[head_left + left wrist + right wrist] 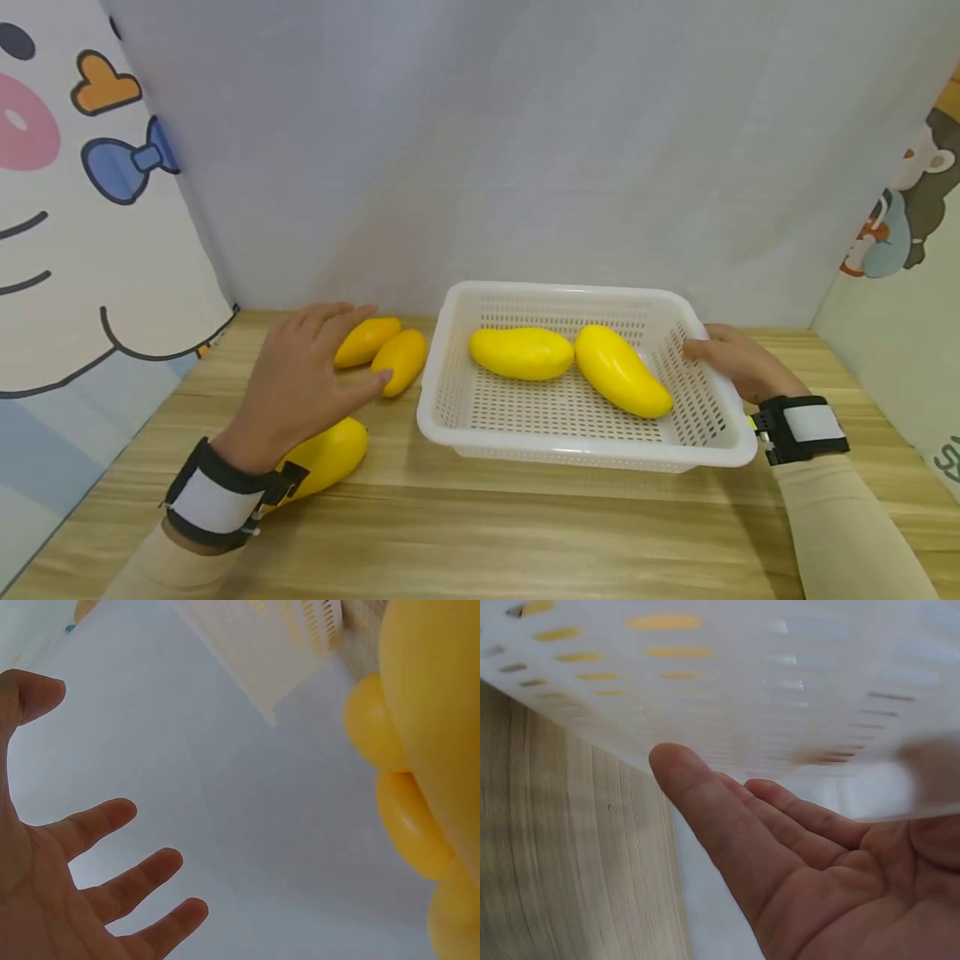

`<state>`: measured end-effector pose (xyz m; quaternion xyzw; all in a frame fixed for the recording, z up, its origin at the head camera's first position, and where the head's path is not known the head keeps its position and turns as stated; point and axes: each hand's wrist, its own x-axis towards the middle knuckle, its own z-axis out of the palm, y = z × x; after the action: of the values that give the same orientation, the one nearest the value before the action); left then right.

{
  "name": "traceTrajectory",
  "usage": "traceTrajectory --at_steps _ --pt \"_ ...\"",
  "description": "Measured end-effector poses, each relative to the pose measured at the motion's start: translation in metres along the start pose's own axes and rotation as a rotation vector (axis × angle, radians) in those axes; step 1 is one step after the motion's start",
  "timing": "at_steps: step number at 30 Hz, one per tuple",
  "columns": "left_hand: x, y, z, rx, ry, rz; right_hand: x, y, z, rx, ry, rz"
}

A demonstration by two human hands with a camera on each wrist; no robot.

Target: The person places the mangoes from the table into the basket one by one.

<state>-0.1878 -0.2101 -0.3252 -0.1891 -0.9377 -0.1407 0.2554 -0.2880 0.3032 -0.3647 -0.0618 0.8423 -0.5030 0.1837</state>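
My right hand grips the right end of a white plastic basket, thumb over the rim. From the right wrist view, the fingers lie against the outside of its perforated wall. Inside the basket lie two yellow mangoes, one lengthwise and one slanted. My left hand hovers to the left of the basket, fingers spread and holding nothing. Beyond its thumb sit two smaller orange-yellow mangoes. Partly hidden under the left wrist is a larger yellow mango.
Everything stands on a wood-grain table. A pale cloth backdrop rises behind it. Cartoon-printed panels border the left and right sides.
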Motion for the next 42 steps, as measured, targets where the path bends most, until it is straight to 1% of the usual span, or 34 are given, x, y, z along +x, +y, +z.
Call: traceTrajectory --at_steps 2,5,11,14,22,26,30,33,40,42 --pt "-0.003 -0.001 0.001 0.020 -0.013 0.008 0.000 0.000 0.000 0.000 0.004 -0.002" --pt "-0.008 -0.002 0.003 0.044 -0.047 0.003 -0.001 0.001 0.000 0.000 0.008 -0.007" --pt "-0.018 -0.004 0.009 0.074 -0.157 -0.020 -0.004 0.001 -0.001 0.008 0.008 -0.008" --pt "-0.021 -0.005 0.014 0.084 -0.198 -0.020 -0.005 0.002 -0.002 0.014 0.002 -0.005" --pt "-0.030 -0.008 0.024 0.118 -0.249 -0.015 -0.004 0.003 -0.001 0.008 0.004 -0.001" --pt "-0.036 -0.011 0.028 0.116 -0.290 -0.025 -0.003 0.002 -0.001 0.003 0.012 -0.001" --pt "-0.040 -0.015 0.032 0.115 -0.325 -0.019 -0.004 0.001 -0.001 0.006 0.014 0.001" --pt "-0.043 -0.016 0.034 0.108 -0.339 -0.014 -0.004 0.001 -0.001 0.011 0.012 0.001" --pt "-0.048 -0.018 0.041 0.114 -0.398 -0.021 -0.003 0.000 0.001 0.015 0.010 -0.011" --pt "-0.050 -0.018 0.042 0.116 -0.399 -0.015 -0.002 -0.001 0.001 0.014 0.008 -0.011"
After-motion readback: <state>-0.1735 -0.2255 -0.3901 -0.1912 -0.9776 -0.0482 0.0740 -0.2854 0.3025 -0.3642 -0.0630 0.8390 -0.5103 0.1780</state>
